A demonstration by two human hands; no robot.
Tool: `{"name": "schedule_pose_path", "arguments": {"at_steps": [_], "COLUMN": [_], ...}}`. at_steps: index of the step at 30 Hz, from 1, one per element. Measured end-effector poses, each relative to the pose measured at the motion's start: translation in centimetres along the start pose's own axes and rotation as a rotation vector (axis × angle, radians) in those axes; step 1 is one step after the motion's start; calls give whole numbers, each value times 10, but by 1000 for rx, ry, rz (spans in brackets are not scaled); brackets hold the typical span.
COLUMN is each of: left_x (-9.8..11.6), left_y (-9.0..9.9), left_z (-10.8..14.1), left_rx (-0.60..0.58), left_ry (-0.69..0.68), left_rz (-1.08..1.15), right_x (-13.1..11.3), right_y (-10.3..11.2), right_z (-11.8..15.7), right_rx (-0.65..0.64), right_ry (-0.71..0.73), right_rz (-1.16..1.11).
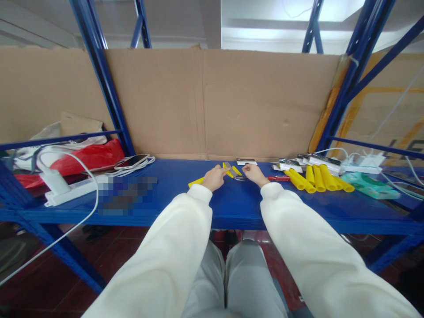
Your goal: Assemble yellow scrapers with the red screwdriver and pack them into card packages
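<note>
While the left hand (214, 177) touches yellow material (225, 165), the right hand (253, 173) is near.

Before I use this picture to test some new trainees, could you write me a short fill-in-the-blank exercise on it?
1. The left hand comes out of a sleeve coloured ____.
2. The tubes to the right of the right hand are coloured ____.
3. The tall panel behind the worktop is made of ____.
4. The crumpled red plastic lies on the person's ____ side.

Missing words: white; yellow; cardboard; left.
</note>
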State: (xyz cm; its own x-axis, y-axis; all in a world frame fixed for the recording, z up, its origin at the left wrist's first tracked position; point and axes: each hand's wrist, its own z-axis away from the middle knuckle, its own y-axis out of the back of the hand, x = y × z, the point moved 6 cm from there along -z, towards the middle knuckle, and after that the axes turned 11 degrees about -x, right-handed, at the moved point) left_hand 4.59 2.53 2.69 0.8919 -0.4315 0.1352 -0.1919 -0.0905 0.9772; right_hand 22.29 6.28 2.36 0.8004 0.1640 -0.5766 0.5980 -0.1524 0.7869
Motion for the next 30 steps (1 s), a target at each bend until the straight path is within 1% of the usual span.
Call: {"name": "schedule_pose_path", "arguments": {"at_steps": [2,4,7,9,13,21,26,30], "left_x": [0,0,1,0,-1,-1,-2,-2], "left_y": [1,1,0,-2,-4,-6,-8,-9], "left_z": [0,1,1,1,1,-1,-3,-3], "left_rx": [-13,-23,-32,-46,-71,-68,-73,-72], "left_ry": [16,21,20,21,9,-10,-23,-19], "left_rz": [-14,-28,-40,-42,-29,-14,-15,-13], "right_x": [-1,-4,-9,-10,-10,-2,2,3], "right_y": [-3,-7,-12,-15,-19,-21,-22,-23], "right_z": [-4,-8,-12,-15,-20,-27,-33,-34], "right_rx": [-29,-77,-107,-116,-133,-179,-217,-190], "right_ry": [-20,-31,-57,-101,-181,-314,-275,-203], "right_rz": [160,268,369,404,399,252,231,273]}}
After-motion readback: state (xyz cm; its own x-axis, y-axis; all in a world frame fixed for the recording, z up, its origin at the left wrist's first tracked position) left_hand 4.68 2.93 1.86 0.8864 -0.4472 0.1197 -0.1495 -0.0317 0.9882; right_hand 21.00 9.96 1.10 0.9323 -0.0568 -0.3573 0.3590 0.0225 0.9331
